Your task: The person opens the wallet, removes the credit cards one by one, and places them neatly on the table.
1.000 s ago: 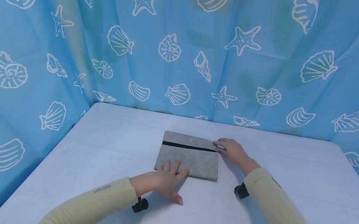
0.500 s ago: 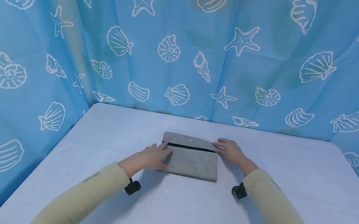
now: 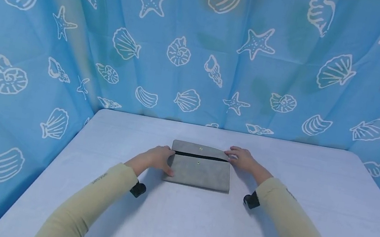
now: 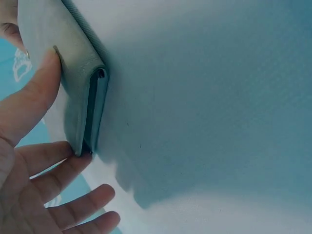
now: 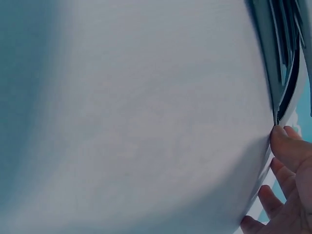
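A grey long wallet (image 3: 201,174) lies flat on the table in the head view, its flap (image 3: 189,147) folded back past a black gap. Two small gold snap parts show on it. My left hand (image 3: 158,158) holds the wallet's left end. In the left wrist view the thumb (image 4: 41,90) lies on the wallet's face and two fingertips touch its edge; the other fingers stand apart from it. My right hand (image 3: 245,161) pinches the flap's right corner; in the right wrist view thumb and forefinger meet at that corner, and layers show inside the wallet (image 5: 273,53).
A white cloth covers the table (image 3: 190,227). Behind and to the left hangs a blue curtain (image 3: 176,19) with white shells and starfish. Each wrist carries a small black camera (image 3: 138,189) below a beige sleeve (image 3: 86,197).
My left hand has gone from the wallet's front edge, where its fingers lay spread, left and away to the left end, and holds it there. The right hand stays at the flap corner.
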Demonstrator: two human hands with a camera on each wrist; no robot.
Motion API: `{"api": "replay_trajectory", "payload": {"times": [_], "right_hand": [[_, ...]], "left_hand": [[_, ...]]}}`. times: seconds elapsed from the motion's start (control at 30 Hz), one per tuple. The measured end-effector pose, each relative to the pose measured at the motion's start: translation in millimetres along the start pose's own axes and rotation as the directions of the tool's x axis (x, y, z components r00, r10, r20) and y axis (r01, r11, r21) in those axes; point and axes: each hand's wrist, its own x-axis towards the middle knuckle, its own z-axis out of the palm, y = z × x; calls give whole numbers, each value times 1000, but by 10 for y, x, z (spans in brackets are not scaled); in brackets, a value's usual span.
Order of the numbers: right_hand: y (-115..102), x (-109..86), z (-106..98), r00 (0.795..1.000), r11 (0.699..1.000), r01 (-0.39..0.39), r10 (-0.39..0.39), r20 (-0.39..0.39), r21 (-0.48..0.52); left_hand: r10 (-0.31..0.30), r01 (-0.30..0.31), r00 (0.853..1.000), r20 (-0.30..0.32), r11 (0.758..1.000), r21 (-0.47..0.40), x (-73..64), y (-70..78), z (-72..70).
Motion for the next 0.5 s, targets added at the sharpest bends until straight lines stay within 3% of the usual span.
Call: {"api": "replay_trajectory", "payload": {"times": [0.23, 0.5], "right_hand": [[-79, 17, -60, 998, 999, -38, 36, 50, 22], [-83, 19, -70, 994, 997, -76, 74, 81, 32]], "left_hand": [[50, -55, 994, -102, 998, -39, -22, -49, -92], [110, -116, 985, -132, 992, -39, -100, -64, -270]]}}
